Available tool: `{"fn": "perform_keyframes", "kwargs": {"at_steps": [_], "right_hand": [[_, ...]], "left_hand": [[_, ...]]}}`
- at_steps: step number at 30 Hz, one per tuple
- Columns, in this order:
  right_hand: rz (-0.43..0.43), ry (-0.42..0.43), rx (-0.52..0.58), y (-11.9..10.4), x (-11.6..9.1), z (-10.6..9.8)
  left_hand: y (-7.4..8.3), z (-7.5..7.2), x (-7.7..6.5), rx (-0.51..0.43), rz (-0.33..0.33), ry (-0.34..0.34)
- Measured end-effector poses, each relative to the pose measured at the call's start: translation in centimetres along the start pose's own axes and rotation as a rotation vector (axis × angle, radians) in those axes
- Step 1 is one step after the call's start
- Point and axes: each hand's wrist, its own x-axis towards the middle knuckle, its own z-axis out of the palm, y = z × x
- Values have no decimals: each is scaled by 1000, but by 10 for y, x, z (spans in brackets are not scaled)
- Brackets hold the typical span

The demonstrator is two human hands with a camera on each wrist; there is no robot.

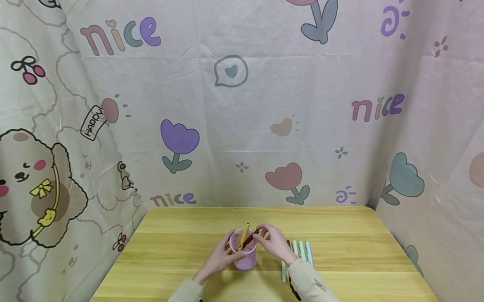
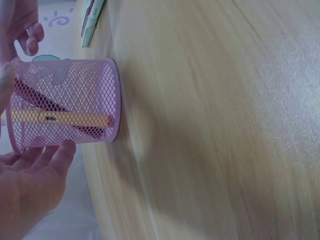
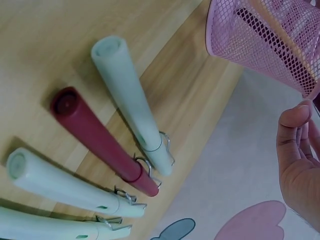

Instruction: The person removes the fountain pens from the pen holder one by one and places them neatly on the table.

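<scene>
A pink mesh pen holder (image 1: pixel 246 261) stands on the table, its open top toward the head camera. My left hand (image 1: pixel 221 259) grips it from the left, thumb at the near rim and fingers along the far side. Inside lean a yellow pen (image 1: pixel 243 236), its top end poking out above the rim, and a dark red pen (image 1: pixel 249 239) slanting to the right. At the right rim, my right hand (image 1: pixel 274 243) pinches the upper end of the dark red pen with thumb and fingers. Through the mesh in the left wrist view, the yellow pen (image 2: pixel 60 118) crosses the dark red one.
Right of the holder, several pens lie roughly side by side on the wooden table (image 1: pixel 169 251): light green pens (image 3: pixel 132 100), another dark red pen (image 3: pixel 102 140) and a light blue pen (image 1: pixel 309 251). Metal clips show on some. A printed curtain (image 1: pixel 241 124) hangs behind the table and along both sides.
</scene>
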Motion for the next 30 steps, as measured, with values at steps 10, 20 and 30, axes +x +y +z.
{"fn": "perform_keyframes", "kwargs": {"at_steps": [10,20,30], "right_hand": [[-18,8,-28,-3,2,4],[-8,12,-25,-4,2,4],[-39,39,33,-9,-1,1]], "left_hand": [[1,0,0,-19,11,11],[2,0,-1,-18,-1,10],[3,0,-2,-19,7,14]]}}
